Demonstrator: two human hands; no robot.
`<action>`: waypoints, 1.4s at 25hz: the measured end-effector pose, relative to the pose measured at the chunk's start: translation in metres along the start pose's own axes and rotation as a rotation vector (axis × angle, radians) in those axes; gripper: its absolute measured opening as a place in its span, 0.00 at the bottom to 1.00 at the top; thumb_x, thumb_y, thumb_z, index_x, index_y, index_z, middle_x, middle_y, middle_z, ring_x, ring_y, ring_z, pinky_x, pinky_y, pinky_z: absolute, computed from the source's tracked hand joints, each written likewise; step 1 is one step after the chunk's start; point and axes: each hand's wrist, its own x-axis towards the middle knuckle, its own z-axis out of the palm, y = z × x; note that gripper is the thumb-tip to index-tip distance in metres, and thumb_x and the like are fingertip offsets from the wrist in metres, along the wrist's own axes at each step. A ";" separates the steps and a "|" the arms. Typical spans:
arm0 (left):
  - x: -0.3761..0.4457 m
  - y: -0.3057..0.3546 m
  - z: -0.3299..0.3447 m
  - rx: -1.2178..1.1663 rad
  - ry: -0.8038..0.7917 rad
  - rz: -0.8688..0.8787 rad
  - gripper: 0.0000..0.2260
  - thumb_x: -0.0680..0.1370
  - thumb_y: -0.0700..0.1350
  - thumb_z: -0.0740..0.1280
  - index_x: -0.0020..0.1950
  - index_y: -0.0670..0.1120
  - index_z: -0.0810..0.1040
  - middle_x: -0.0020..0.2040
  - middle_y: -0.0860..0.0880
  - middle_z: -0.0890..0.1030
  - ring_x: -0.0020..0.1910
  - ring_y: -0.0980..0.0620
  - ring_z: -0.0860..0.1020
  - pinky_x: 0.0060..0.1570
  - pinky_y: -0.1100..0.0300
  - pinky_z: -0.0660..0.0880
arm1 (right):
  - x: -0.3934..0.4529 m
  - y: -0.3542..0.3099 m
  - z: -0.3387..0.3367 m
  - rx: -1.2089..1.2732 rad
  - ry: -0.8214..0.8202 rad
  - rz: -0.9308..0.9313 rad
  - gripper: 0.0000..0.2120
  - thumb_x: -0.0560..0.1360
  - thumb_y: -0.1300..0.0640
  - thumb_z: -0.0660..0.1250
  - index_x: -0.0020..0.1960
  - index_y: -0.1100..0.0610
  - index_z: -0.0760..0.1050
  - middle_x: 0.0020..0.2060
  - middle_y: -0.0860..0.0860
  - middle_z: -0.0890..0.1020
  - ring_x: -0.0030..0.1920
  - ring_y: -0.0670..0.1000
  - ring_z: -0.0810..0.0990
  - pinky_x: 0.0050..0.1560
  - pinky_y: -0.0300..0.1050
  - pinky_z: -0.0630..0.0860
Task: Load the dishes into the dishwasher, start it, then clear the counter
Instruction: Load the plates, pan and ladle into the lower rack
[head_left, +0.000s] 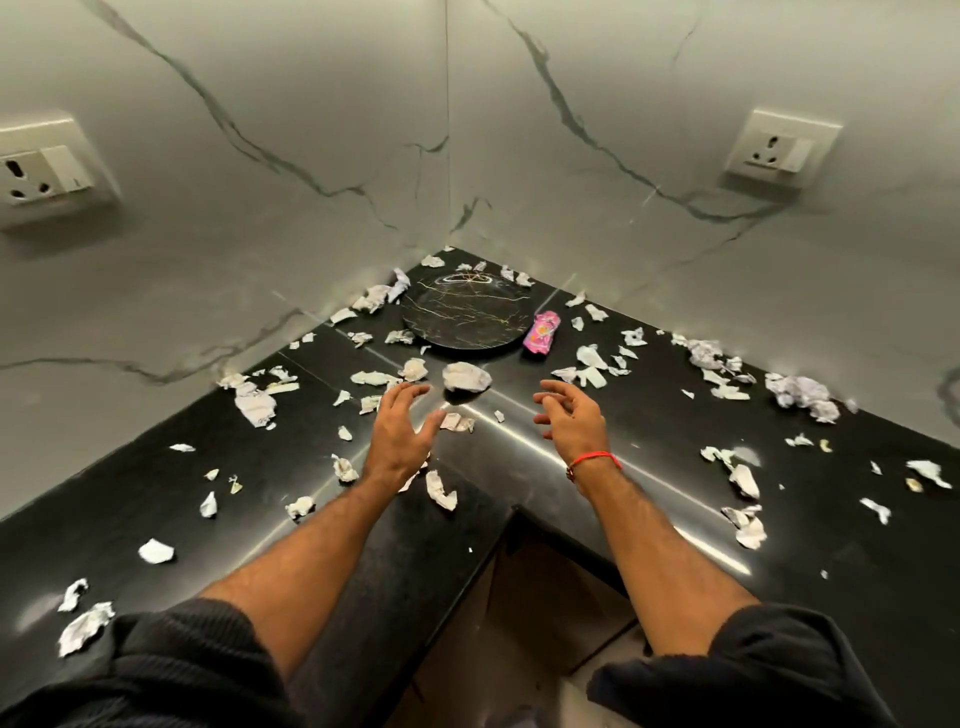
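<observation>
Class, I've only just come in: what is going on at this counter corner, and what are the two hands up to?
A person reaches both hands over a black corner counter littered with torn and crumpled paper scraps. The left hand and right hand are open, fingers spread, holding nothing, on either side of a crumpled paper ball. A dark marbled plate sits in the corner beyond, with a pink wrapper beside it. Clearing looks barely begun.

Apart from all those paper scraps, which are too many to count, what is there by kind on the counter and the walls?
Black marbled plate: 1, in the counter's corner.
Pink wrapper: 1, beside the plate.
Wall sockets: 2, one on the left wall, one on the right wall.
Hands: 2, left hand and right hand, both empty.
Total: 6
</observation>
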 end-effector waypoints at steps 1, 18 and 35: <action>0.004 -0.002 0.002 0.009 0.003 -0.005 0.19 0.77 0.48 0.73 0.66 0.45 0.77 0.66 0.45 0.74 0.67 0.49 0.72 0.71 0.57 0.67 | 0.007 0.002 0.005 0.005 -0.012 0.012 0.11 0.78 0.64 0.63 0.58 0.56 0.79 0.46 0.52 0.84 0.39 0.50 0.82 0.41 0.49 0.80; 0.105 0.013 0.072 0.121 -0.061 -0.166 0.21 0.77 0.36 0.68 0.70 0.45 0.74 0.71 0.47 0.70 0.72 0.52 0.67 0.72 0.64 0.60 | 0.205 0.049 0.089 0.379 -0.239 0.596 0.18 0.78 0.60 0.67 0.67 0.60 0.72 0.58 0.58 0.81 0.58 0.55 0.80 0.56 0.50 0.75; 0.094 0.005 0.043 -0.162 0.104 -0.362 0.24 0.82 0.62 0.58 0.72 0.49 0.73 0.67 0.53 0.77 0.65 0.52 0.76 0.68 0.49 0.73 | 0.202 0.026 0.099 0.591 -0.251 0.710 0.02 0.73 0.58 0.68 0.41 0.54 0.76 0.33 0.50 0.79 0.33 0.48 0.76 0.38 0.44 0.69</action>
